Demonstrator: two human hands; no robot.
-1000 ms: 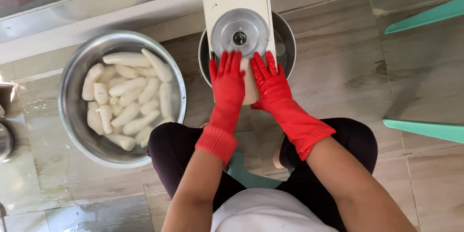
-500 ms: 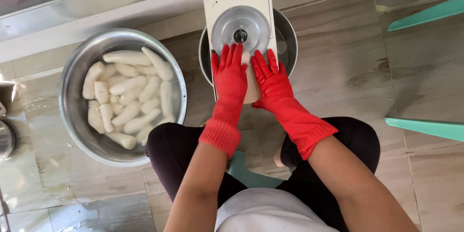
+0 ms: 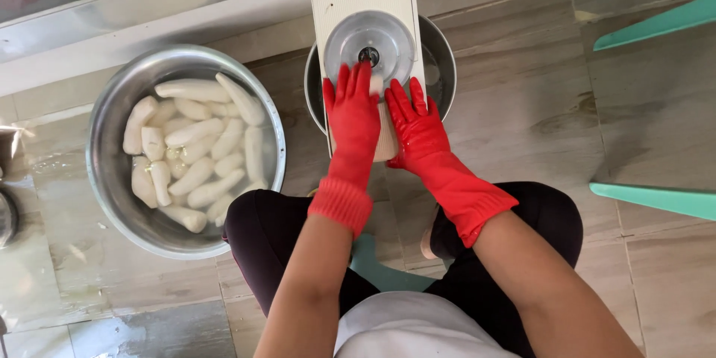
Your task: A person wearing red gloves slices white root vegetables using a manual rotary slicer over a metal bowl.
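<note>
At far left, a large steel bowl (image 3: 104, 179) is sitting on the wet tiled floor (image 3: 522, 127), holding a heap of peeled white roots (image 3: 195, 151), long and pale, lying in a little water. No package, label or sign is showing anywhere in view.

At centre, a cream slicer board (image 3: 365, 7) with a round metal disc (image 3: 369, 43) is resting across the rim of a smaller dark pot (image 3: 440, 67). The person is squatting over it, knees in black trousers (image 3: 253, 231) on either side.

The left hand (image 3: 352, 115), in a red rubber glove, is lying flat on the board, fingers pressed together and reaching onto the lower edge of the disc. The right hand (image 3: 418, 130), gloved alike, is lying just beside it with fingers slightly fanned. A small white piece (image 3: 377, 86) is showing between the two sets of fingertips, touching the disc's lower edge; whether either hand is actually pinching it cannot be told.

At right, two teal plastic edges (image 3: 656, 198) of furniture are standing well apart from the hands.
</note>
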